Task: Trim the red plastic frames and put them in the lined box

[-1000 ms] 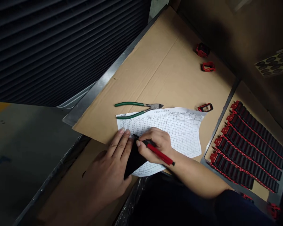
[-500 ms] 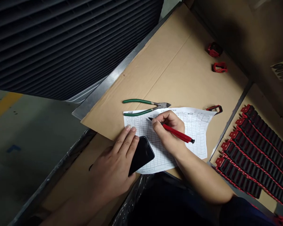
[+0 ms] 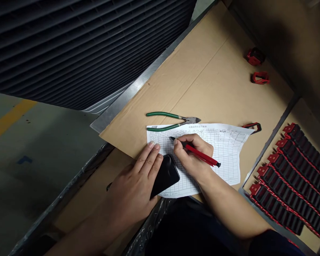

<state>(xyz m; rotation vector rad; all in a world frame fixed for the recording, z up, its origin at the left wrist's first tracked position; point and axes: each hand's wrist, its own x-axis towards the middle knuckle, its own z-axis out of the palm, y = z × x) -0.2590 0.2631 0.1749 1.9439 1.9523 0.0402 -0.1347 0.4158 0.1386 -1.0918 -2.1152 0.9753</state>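
Observation:
A red pen with a black tip is pinched in my right hand, its point at the upper rows of a printed form. My left hand lies flat, fingers stretched, with the fingertips on the form's left part. Beside those fingers, partly covered by the hand, a black phone rests on the lower left of the sheet. Green-handled cutting pliers lie along the top edge, one handle over the paper.
Brown cardboard covers the worktop. Several rows of black and red parts stand at the right. Loose red and black pieces lie towards the back, one near the form's corner. A dark ribbed stack rises at the upper left.
The view has shifted, so the bench appears farther right. The pen tip has moved slightly left and down on the form. My left hand stays by the phone.

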